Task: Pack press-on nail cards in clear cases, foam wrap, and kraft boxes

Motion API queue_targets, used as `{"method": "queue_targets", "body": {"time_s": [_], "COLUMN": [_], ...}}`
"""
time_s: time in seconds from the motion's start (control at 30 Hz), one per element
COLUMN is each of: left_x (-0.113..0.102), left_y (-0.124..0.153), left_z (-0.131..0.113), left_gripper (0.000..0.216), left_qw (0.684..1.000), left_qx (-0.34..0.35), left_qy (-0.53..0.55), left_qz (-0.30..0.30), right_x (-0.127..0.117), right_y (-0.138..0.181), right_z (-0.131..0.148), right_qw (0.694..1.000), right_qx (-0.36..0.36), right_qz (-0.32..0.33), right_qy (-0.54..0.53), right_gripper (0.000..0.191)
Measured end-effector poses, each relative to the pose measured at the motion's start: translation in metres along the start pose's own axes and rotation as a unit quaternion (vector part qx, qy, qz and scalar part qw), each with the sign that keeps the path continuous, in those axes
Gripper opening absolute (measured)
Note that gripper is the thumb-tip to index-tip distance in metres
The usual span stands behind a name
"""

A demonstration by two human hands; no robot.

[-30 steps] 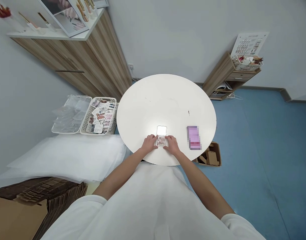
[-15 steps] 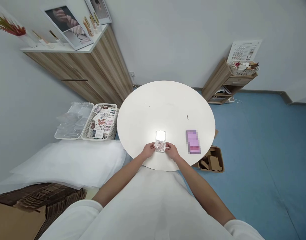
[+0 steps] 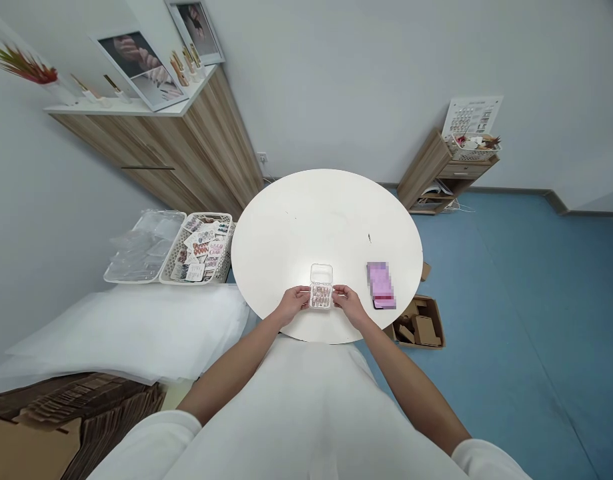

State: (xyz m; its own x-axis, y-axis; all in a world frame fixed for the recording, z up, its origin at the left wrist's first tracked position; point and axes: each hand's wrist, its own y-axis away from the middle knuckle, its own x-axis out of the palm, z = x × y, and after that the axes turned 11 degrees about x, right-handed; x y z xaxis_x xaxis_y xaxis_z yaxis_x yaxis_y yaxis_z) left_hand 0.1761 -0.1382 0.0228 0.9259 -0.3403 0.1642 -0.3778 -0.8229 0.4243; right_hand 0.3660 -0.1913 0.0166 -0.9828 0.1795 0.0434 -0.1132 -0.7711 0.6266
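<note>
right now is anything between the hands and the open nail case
Nothing visible. The left hand and right hand grip the open clear nail case by its sides on the round table; the pink object lies apart to its right.

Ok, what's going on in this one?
A person at a round white table holds a small clear case of false nails by the near edge. The left hand grips the case's left side, the right hand its right. The lid is open, pointing away from the person. A pink item lies to the right.
</note>
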Motion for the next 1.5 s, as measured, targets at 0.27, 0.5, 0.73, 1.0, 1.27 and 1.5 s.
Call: {"method": "queue_targets", "body": {"time_s": [0.27, 0.5, 0.73, 1.0, 1.27, 1.5], "left_x": [0.011, 0.009, 0.006, 0.010, 0.014, 0.014], "left_y": [0.008, 0.016, 0.016, 0.017, 0.018, 0.018], "left_z": [-0.009, -0.014, -0.010, -0.011, -0.008, -0.006], "left_gripper": [0.041, 0.041, 0.038, 0.033, 0.029, 0.028], "left_qw": [0.999, 0.997, 0.996, 0.995, 0.994, 0.991], "left_qx": [-0.002, -0.021, -0.023, -0.027, -0.021, 0.000], "left_qy": [0.035, 0.070, 0.081, 0.092, 0.105, 0.133], "left_qz": [0.020, 0.024, 0.020, 0.010, 0.005, -0.007], "right_x": [-0.006, -0.004, -0.006, -0.012, -0.015, -0.010], "right_y": [-0.005, -0.006, 0.000, 0.012, 0.016, 0.024], "right_z": [0.028, 0.029, 0.027, 0.024, 0.020, 0.021], "right_qw": [0.994, 0.992, 0.988, 0.983, 0.981, 0.975], "right_qx": [0.054, 0.032, 0.014, 0.015, 0.012, 0.023], "right_qz": [0.056, 0.068, 0.102, 0.123, 0.131, 0.133], "right_qy": [-0.079, -0.102, -0.111, -0.136, -0.140, -0.177], "right_gripper": [0.027, 0.026, 0.026, 0.026, 0.023, 0.022]}}
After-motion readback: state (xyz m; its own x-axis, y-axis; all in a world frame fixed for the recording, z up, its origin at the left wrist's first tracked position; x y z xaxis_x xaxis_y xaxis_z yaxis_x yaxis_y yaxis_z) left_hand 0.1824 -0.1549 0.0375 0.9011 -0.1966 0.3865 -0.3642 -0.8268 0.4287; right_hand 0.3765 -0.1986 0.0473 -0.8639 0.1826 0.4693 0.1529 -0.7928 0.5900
